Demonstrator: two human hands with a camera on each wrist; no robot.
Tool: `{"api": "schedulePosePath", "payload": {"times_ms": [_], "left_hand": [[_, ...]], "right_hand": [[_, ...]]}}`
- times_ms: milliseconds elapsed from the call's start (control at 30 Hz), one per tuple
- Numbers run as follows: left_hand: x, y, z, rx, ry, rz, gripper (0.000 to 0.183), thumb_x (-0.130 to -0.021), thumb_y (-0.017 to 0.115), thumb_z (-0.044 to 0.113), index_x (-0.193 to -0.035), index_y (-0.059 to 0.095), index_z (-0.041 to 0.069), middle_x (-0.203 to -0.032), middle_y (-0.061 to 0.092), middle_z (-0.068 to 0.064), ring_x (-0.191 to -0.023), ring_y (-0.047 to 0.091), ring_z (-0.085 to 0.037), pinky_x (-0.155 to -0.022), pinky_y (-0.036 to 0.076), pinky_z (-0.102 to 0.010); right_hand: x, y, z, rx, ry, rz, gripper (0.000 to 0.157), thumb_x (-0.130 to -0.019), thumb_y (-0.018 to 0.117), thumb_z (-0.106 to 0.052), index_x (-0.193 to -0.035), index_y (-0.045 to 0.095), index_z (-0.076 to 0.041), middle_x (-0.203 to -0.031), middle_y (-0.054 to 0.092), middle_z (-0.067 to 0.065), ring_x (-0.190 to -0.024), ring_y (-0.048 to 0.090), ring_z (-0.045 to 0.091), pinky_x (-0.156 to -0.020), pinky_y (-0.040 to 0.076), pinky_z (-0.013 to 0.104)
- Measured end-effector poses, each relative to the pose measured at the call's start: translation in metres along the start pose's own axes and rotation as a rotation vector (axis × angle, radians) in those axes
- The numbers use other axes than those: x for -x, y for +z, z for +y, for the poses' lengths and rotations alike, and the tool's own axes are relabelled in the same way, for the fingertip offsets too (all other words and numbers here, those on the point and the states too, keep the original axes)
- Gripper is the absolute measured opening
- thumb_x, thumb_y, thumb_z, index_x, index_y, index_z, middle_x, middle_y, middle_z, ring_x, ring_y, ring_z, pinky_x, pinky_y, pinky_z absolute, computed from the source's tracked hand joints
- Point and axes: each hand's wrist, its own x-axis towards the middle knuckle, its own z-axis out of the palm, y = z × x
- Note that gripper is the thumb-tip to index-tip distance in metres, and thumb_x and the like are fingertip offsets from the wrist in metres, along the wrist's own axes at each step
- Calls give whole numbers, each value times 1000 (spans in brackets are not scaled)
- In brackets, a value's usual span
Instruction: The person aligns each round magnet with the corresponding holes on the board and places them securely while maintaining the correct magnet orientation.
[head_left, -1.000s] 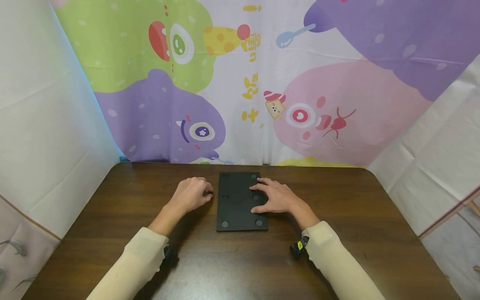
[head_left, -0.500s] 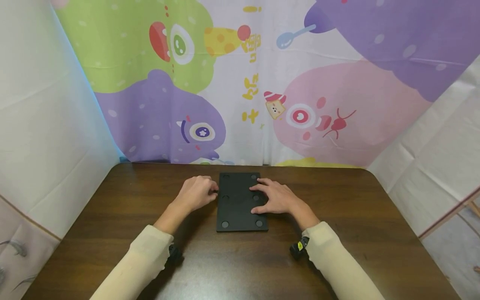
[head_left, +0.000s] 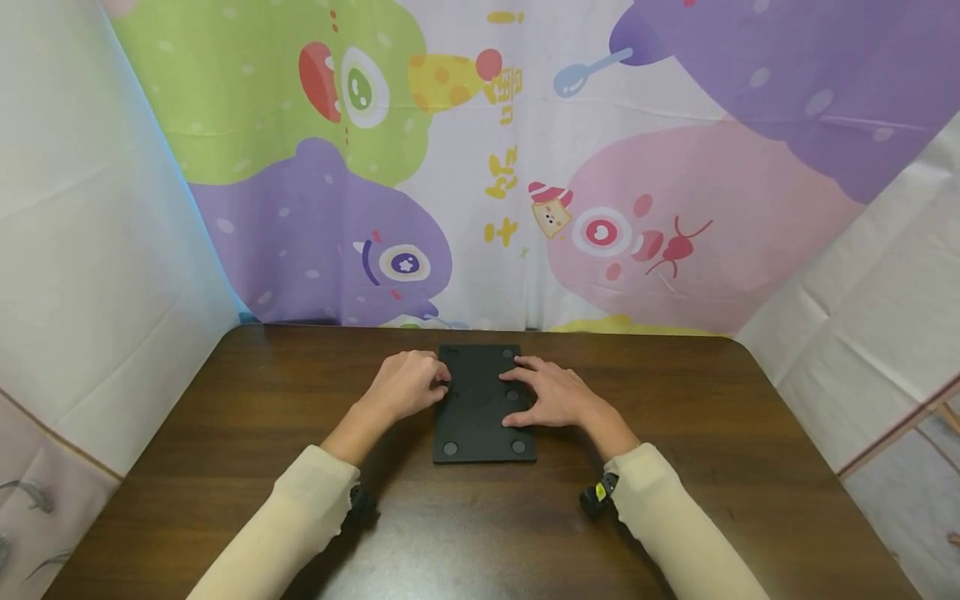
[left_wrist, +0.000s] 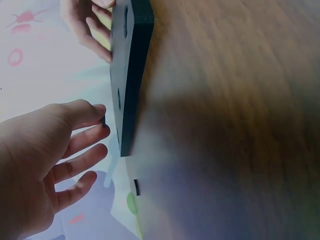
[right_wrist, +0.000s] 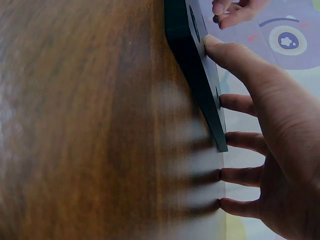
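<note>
A black rectangular board (head_left: 480,425) lies on the table, with round spots along its two long sides. Near the front corners, two grey discs (head_left: 450,448) show in their spots; the upper left spot looks like a dark recess. My left hand (head_left: 408,385) hovers over the board's left edge and pinches a small dark disc (left_wrist: 103,121) between thumb and index finger, its other fingers loosely bent. My right hand (head_left: 558,394) rests at the board's right side, thumb (right_wrist: 215,42) and a finger on its face, other fingertips down on the table, holding nothing.
The brown wooden table (head_left: 645,533) reaches back to a cartoon-printed curtain (head_left: 495,275). White cloth walls (head_left: 97,208) stand on both sides. A small dark piece (left_wrist: 136,187) shows near the table's far edge in the left wrist view. Each wrist carries a black camera (head_left: 597,496).
My left hand has moved right, from beside the board to over its left edge, with the small disc between its fingers. The right hand and the board have stayed in place.
</note>
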Motion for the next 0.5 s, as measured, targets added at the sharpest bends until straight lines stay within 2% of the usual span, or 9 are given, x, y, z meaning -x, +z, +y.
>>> {"api": "schedulePosePath", "payload": {"times_ms": [500], "left_hand": [[-2,10,8,-29,32,-61,13,-99,88,24,-111,90,19,-111,84,-1,-97,82,-23,-83,69,-44]], "right_hand": [[0,0,0,-4,0,-3,82,-92,84,-66,-162,62,-29,-182,41,14,-163,47,47,-125,42,77]]}}
